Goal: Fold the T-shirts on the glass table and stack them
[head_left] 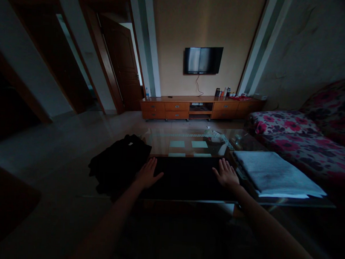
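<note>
A black cloth [187, 179] lies flat as a rectangle on the glass table, close to its front edge. My left hand [148, 173] rests on the cloth's left end with the fingers spread. On its right end lies my right hand [226, 173], palm down and fingers apart. Just left of my left hand is a heap of black clothing [120, 161] with a small white label. A folded grey-white cloth [278, 174] sits to the right of my right hand. Dim light hides the folds of the black cloth.
The glass table [158, 138] has small items, including a clear bag [214, 136], near its far edge. Beyond stands a low wooden cabinet [176, 106] with bottles, under a wall television [203, 60]. A flowered sofa [288, 124] borders the right side.
</note>
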Demonstrator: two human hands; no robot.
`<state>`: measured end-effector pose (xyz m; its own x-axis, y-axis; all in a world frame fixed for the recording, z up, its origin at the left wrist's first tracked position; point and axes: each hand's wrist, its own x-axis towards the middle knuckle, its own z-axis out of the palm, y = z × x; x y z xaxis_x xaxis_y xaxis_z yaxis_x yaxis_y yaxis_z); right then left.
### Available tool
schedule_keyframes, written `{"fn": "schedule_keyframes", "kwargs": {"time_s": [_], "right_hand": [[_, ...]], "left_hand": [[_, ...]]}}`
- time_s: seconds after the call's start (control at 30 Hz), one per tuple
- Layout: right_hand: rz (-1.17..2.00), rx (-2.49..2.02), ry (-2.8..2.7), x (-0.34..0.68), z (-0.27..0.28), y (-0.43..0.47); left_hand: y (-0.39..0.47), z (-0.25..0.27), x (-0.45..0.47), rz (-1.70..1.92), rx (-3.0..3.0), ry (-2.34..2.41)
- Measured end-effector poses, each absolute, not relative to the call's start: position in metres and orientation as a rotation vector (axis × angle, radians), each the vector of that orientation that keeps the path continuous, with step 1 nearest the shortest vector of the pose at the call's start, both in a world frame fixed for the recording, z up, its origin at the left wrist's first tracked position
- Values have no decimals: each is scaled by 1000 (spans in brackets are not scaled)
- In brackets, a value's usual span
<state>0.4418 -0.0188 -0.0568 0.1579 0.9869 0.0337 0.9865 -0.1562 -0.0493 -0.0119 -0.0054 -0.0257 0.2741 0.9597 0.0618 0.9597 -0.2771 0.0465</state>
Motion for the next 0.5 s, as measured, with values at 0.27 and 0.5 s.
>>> {"fn": "schedule_keyframes", "kwargs": {"time_s": [0.27,0.5], "right_hand": [[-193,-2316,-1931,382,-34,-7],[-20,-1740,-2404,278,-33,10]], "left_hand": [[9,-18,30,-200,-2387,-1937],[20,-30,112,-372,-2678,-1563]]}}
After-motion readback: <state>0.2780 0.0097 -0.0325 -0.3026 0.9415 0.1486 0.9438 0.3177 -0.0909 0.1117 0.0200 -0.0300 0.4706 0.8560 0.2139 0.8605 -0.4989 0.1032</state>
